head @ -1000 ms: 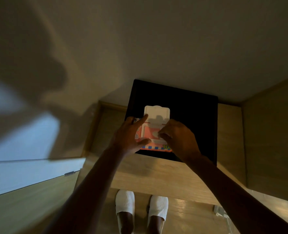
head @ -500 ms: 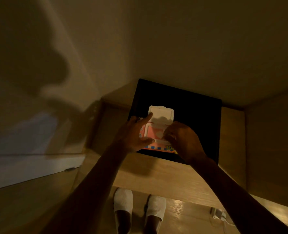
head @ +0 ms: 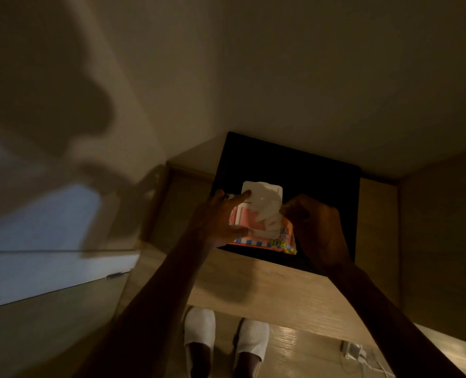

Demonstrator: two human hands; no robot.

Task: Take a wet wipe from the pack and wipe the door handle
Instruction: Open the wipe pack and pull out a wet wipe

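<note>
An orange and pink wet wipe pack [head: 264, 240] lies on a black box [head: 316, 170] on a wooden shelf. Its white flap lid [head: 249, 186] stands open at the far end. My left hand [head: 218, 219] presses on the pack's left side, forefinger against the lid. My right hand [head: 316, 227] pinches a crumpled white wet wipe [head: 268, 214] that rises out of the pack's opening. No door handle shows in this view.
The wooden shelf [head: 253, 282] juts out at waist height, walled by a pale wall on the left and a wooden panel [head: 444, 241] on the right. Below are my feet in white slippers [head: 200, 327] and a white plug with cable [head: 354, 350] on the floor.
My right hand has drawn up and to the right, pulling a wipe out of the pack. My left hand stays on the pack. The scene has darkened.
</note>
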